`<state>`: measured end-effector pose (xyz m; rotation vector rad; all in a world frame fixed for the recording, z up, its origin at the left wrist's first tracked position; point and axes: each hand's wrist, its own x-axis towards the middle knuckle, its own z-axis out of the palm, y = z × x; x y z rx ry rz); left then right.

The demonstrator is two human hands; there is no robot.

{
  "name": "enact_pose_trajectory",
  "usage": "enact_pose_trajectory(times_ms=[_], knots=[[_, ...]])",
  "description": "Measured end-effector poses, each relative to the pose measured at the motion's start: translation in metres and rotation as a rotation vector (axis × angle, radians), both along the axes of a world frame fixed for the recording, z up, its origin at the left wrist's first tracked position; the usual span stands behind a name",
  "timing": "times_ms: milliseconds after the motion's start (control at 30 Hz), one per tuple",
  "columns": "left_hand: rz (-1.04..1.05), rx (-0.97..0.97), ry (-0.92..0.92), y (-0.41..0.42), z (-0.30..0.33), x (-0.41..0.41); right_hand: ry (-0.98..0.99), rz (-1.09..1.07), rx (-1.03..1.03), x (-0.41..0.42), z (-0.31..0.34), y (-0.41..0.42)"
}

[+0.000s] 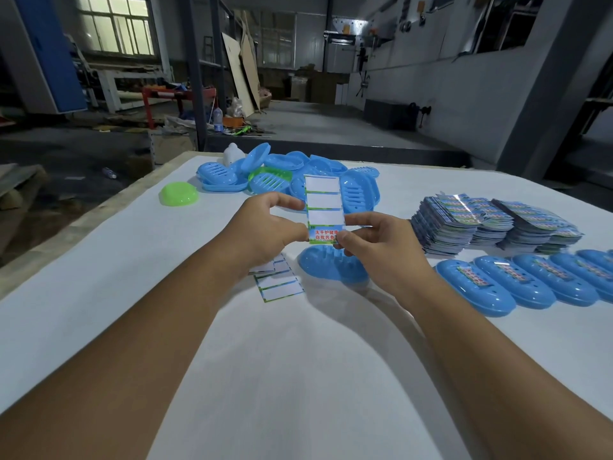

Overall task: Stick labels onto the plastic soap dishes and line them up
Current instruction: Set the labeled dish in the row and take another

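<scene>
Waiting unlabelled, the far pile of soap dishes (292,174) is most of the job; labelled row (530,277) sits right. Left hand (268,227) pinches label sheet (323,207), right hand (374,240) pinches its last label above a dish (331,263).

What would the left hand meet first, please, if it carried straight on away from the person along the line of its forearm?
Probably the heap of unlabelled soap dishes beyond the label sheet that the left hand pinches; depth is uncertain from this single view.
</scene>
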<state>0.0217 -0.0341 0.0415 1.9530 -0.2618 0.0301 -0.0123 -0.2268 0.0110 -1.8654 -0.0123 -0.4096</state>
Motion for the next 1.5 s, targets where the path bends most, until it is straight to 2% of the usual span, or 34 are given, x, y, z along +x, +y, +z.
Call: enact_pose_trajectory(times_ms=[133,200,333,500,667,1200,1500], knots=[[-0.044,-0.006,-0.005,-0.001,0.001,-0.002,-0.069,-0.133,-0.171,0.002,-0.003,-0.001],[-0.062,-0.009,-0.021,-0.003,0.0,-0.003,-0.1,-0.131,-0.252,0.002,-0.004,0.0],[-0.095,0.005,-0.107,-0.008,-0.005,-0.005,-0.092,-0.066,-0.289,-0.001,-0.005,0.005],[-0.075,0.07,-0.198,-0.015,-0.011,-0.007,-0.079,-0.071,-0.308,-0.005,-0.003,0.007],[-0.046,0.089,-0.247,-0.02,-0.014,-0.009,-0.099,-0.1,-0.412,-0.011,0.0,0.011],[-0.002,0.099,-0.222,-0.023,-0.013,-0.013,-0.085,-0.112,-0.403,-0.008,0.0,0.011],[0.218,0.149,-0.132,-0.012,-0.014,0.005,-0.014,-0.163,-0.309,-0.005,0.002,0.004]])
